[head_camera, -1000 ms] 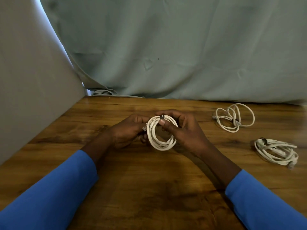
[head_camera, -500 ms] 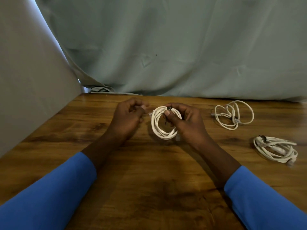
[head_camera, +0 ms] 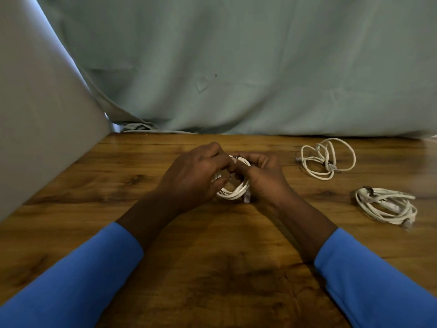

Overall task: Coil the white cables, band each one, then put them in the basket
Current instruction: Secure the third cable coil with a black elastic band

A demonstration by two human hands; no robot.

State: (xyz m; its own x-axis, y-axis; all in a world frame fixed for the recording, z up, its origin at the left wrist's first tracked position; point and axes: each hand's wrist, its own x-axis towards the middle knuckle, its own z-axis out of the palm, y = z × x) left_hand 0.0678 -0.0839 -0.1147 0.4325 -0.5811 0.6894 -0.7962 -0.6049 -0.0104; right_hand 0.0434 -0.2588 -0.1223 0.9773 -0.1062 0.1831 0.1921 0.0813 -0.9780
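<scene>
A coiled white cable [head_camera: 233,193] stands between my hands at the middle of the wooden table [head_camera: 212,268]. My left hand [head_camera: 194,178] and my right hand [head_camera: 264,178] both close their fingers on the coil's top, where a dark band sits, mostly hidden by my fingertips. A loosely looped white cable [head_camera: 327,158] lies at the back right. Another white coil [head_camera: 385,205] with a dark band at its left end lies nearer on the right. No basket shows in view.
A grey-green cloth [head_camera: 236,67] hangs along the table's far edge. A pale grey panel [head_camera: 35,138] slants over the table's left side. Bare wood lies in front of my hands.
My left hand has come back from the left onto the coil's top, meeting my right hand there. The coil now sits lower, mostly covered by both hands.
</scene>
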